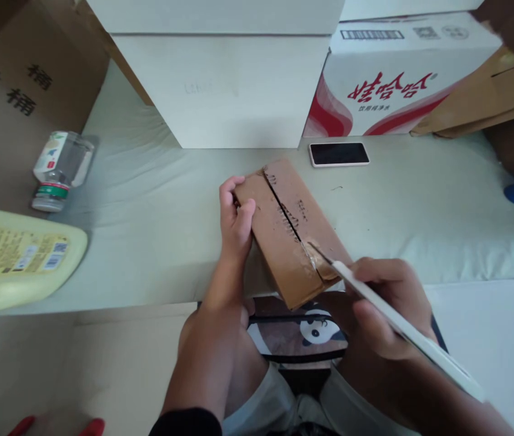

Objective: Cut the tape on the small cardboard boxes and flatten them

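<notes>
1. A brown cardboard box [290,227] is sitting at a slant in the middle of the frame, its lower end reaching past the front edge of the pale green cloth [161,242].
2. The left hand [235,221] is gripping the box's upper-left end, its thumb pressing on top and its fingers curling around the side.
3. The right hand [393,287], lower right of centre, is wrapping its fingers firmly around a white-handled knife [414,333]; the blade's tip is meeting the taped lower part of the seam.
4. A phone [339,154] is lying upper right of centre, just before a red-printed carton [388,91].
5. A clear bottle [63,160] is lying at left.
</notes>
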Demonstrator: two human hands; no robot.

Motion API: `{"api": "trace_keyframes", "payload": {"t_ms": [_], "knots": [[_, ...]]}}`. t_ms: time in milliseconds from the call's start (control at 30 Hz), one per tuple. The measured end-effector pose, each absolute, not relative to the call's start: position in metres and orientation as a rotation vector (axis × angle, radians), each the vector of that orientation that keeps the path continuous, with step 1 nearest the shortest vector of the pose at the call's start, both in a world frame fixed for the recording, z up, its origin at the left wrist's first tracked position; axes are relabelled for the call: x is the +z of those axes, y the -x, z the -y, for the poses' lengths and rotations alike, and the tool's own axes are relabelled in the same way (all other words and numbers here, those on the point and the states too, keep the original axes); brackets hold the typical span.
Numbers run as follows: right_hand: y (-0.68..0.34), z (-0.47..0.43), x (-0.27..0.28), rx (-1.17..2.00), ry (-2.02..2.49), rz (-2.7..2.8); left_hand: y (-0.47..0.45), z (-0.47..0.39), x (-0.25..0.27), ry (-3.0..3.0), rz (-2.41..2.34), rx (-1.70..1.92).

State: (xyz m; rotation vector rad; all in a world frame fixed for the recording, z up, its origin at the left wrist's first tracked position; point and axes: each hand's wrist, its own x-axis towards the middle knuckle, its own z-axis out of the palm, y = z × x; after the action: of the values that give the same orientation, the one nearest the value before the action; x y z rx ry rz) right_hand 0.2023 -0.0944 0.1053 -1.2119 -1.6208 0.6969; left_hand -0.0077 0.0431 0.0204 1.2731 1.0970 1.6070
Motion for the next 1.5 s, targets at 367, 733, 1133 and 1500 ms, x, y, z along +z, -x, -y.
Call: {"api": "trace_keyframes", "payload": {"t_ms": [367,733,1133,1500], "knots": [[-0.204,0.09,0.092,0.288,1.141,1.787,0.007,-0.044,0.016,-1.303,-1.025,1.633],[-0.193,0.081,0.117,0.179,1.162,1.966,0.004,-0.044,0.022,-1.263,-1.042,1.629],[-0.195,0.08,0.114,0.287,1.204,1.921,0.004,-0.043,0.027,-1.291,-1.112,1.563],[-0.216,0.08,0.109,0.705,0.872,1.451,0.009,-0.052,0.025,-1.311,-1.101,1.551]]}}
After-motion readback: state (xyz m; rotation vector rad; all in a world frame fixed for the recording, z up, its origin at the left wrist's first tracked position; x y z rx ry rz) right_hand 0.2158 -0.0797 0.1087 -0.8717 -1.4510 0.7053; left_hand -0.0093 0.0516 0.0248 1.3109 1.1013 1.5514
